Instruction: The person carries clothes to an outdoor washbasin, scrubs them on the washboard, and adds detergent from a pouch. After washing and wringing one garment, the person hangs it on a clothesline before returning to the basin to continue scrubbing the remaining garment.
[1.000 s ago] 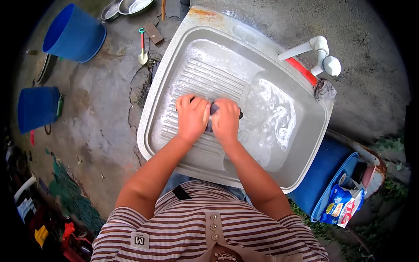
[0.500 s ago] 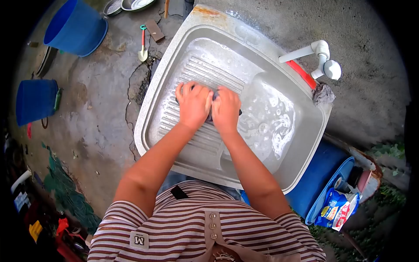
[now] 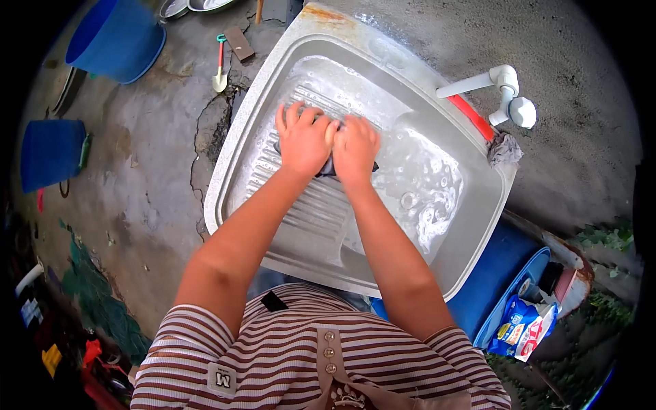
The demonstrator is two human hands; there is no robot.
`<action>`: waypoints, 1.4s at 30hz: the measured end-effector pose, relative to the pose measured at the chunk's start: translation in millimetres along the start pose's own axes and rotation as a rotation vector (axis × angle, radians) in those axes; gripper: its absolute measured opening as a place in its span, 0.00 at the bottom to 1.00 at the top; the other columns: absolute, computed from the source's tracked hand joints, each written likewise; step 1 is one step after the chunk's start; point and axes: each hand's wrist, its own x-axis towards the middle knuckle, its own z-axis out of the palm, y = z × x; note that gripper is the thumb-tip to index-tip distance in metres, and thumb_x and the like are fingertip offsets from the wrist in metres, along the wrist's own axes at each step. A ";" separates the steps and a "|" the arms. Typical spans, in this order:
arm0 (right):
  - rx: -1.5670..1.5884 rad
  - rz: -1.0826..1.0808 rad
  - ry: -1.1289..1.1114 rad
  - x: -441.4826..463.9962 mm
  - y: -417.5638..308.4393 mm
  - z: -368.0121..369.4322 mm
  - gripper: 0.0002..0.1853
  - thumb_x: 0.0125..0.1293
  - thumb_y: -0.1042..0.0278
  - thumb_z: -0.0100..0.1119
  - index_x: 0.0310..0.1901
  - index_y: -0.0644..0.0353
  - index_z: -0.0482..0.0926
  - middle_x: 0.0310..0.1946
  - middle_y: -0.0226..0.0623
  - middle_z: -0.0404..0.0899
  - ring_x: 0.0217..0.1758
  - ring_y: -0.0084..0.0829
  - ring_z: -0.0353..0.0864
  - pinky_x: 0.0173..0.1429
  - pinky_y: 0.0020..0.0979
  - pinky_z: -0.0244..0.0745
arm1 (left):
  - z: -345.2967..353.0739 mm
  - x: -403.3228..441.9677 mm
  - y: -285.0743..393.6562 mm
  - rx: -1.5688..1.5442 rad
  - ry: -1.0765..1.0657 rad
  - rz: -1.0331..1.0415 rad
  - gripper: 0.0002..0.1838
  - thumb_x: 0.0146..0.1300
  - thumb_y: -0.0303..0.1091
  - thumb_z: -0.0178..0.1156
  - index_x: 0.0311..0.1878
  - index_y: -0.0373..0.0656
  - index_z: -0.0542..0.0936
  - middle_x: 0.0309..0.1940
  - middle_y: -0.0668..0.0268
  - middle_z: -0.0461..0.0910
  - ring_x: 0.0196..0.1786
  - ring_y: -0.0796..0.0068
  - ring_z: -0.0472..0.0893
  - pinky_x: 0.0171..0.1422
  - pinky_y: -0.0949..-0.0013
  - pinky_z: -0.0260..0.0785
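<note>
Side by side on the ribbed washboard (image 3: 301, 222) of the grey stone sink (image 3: 229, 154), my two hands press on a dark wet cloth (image 3: 329, 167). My left hand (image 3: 304, 142) lies over its left part, fingers bent. My right hand (image 3: 355, 147) is curled on its right part, touching the left at the thumbs. Most of the cloth is hidden beneath them. Soapy water with white foam (image 3: 437, 212) fills the basin to the right.
A white pipe tap (image 3: 468, 85) and a red strip (image 3: 471, 117) are at the sink's right rim, near a grey rag (image 3: 506, 149). Blue tubs (image 3: 51, 154) and a toy shovel (image 3: 219, 68) are left. A detergent bag (image 3: 523, 328) lies lower right.
Both hands have moved up along the washboard, away from my body, with the cloth under them. The fingers of my left hand look more spread. The foam has shifted.
</note>
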 end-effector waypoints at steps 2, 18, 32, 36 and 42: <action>0.258 0.008 -0.119 -46.8 -21.3 -39.0 0.12 0.62 0.67 0.58 0.44 0.63 0.79 0.47 0.47 0.80 0.54 0.52 0.76 0.60 0.53 0.66 | -33.1 -49.8 8.3 -0.158 -0.081 0.028 0.09 0.66 0.37 0.64 0.41 0.42 0.84 0.46 0.60 0.81 0.58 0.51 0.73 0.68 0.47 0.60; 0.167 0.079 -0.078 -44.2 -27.0 -30.4 0.11 0.62 0.66 0.57 0.43 0.61 0.77 0.58 0.43 0.79 0.67 0.53 0.72 0.75 0.59 0.58 | -35.6 -39.3 17.2 -0.040 -0.129 -0.081 0.11 0.72 0.38 0.58 0.47 0.44 0.85 0.57 0.65 0.82 0.70 0.51 0.69 0.82 0.36 0.40; 0.405 -0.068 -0.210 17.8 22.0 3.6 0.08 0.54 0.74 0.56 0.37 0.61 0.75 0.35 0.47 0.78 0.38 0.54 0.75 0.47 0.49 0.66 | 16.8 15.2 -9.1 -0.233 -0.234 0.030 0.08 0.70 0.34 0.58 0.34 0.43 0.76 0.31 0.57 0.79 0.37 0.50 0.78 0.46 0.52 0.69; 0.404 -0.050 -0.104 1.8 14.6 -1.3 0.10 0.54 0.75 0.55 0.40 0.61 0.76 0.39 0.46 0.80 0.44 0.54 0.76 0.53 0.48 0.70 | 6.6 -2.7 -4.6 -0.191 -0.162 0.018 0.08 0.73 0.35 0.57 0.37 0.43 0.77 0.35 0.58 0.82 0.45 0.52 0.79 0.52 0.53 0.69; 0.479 0.160 -0.219 -67.8 6.3 -80.7 0.25 0.58 0.67 0.74 0.54 0.59 0.74 0.52 0.45 0.82 0.60 0.46 0.79 0.65 0.46 0.71 | -62.1 -59.2 -10.6 -0.254 -0.056 0.033 0.17 0.65 0.37 0.68 0.53 0.41 0.79 0.57 0.56 0.77 0.54 0.54 0.78 0.60 0.54 0.69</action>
